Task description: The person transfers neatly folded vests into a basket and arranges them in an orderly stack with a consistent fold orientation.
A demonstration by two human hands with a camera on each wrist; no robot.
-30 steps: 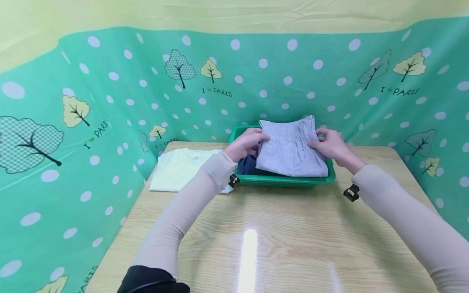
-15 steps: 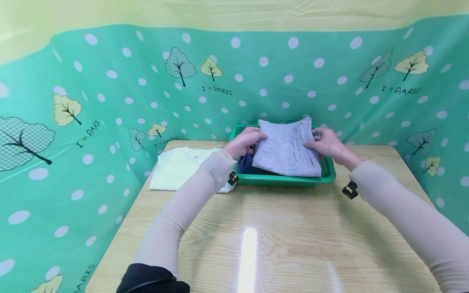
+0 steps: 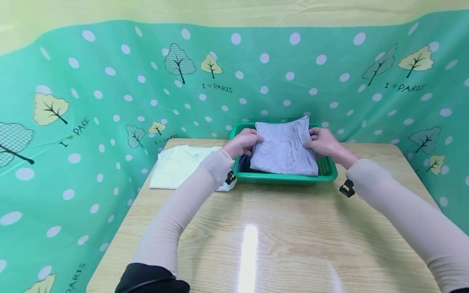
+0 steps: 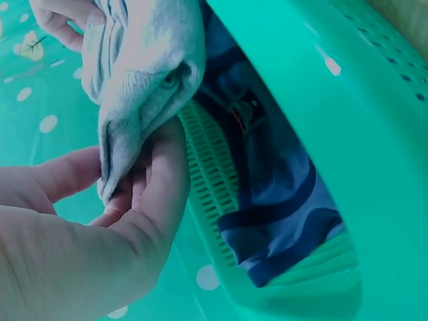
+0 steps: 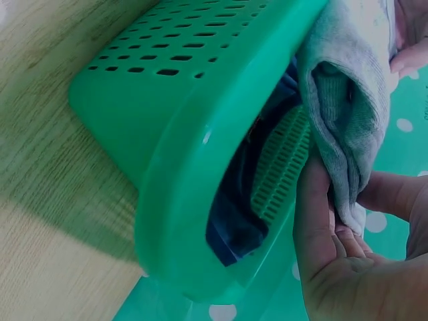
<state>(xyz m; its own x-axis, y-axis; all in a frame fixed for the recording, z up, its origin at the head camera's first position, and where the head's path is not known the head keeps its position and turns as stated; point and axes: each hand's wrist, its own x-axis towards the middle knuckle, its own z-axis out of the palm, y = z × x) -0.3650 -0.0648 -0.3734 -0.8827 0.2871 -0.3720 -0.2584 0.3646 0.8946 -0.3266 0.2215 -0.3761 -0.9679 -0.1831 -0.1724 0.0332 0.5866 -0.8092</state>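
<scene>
A folded grey garment (image 3: pixel 283 148), perhaps a tank top, is held over a green plastic basket (image 3: pixel 278 179) at the back of the table. My left hand (image 3: pixel 242 142) pinches its left edge, thumb on top and fingers beneath. At the opposite edge my right hand (image 3: pixel 324 142) pinches the cloth in the same way. Below the grey cloth, a dark navy garment (image 4: pixel 274 187) with a small label lies inside the basket, partly covered in the head view. Both wrist views show the grey layers gathered between thumb and fingers.
A folded white T-shirt (image 3: pixel 179 167) lies on the wooden table (image 3: pixel 293 232) to the basket's left, partly behind my left sleeve. A green dotted curtain (image 3: pixel 264 89) with tree prints hangs close behind the basket and along both sides.
The grey garment has shifted a little left over the basket, both hands moving with it. More of the basket's right end shows now. The grip at both edges is kept.
</scene>
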